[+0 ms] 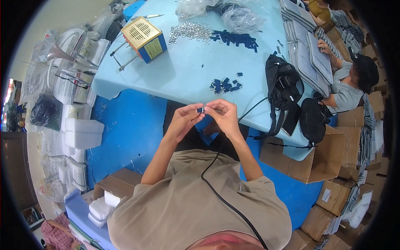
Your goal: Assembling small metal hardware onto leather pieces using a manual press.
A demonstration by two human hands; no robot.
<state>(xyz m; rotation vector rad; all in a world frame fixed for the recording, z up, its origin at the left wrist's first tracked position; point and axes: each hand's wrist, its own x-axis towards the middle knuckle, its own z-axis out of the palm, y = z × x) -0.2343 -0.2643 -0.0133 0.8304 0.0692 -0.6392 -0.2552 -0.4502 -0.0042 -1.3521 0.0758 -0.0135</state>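
Between the fingertips of my left hand [182, 122] and my right hand [225, 118] is a small dark navy strap loop [200, 110], with a pale edge that may be a metal ring. Both hands are closed in a pinch on it, just off the near edge of the light blue table [183, 75]. Beyond them on the table lies a small pile of navy strap loops with metal rings [225, 86]. Farther back are a heap of loose metal rings [189, 32] and a pile of cut navy strap pieces [237, 40].
A yellow and blue box-shaped device [146, 39] with metal rods stands at the table's left. To the right lie a black bag [284, 79] and a black pouch [312, 121]. A co-worker handles stacked grey panels [306, 58]. An open carton [308, 160] sits below the right edge.
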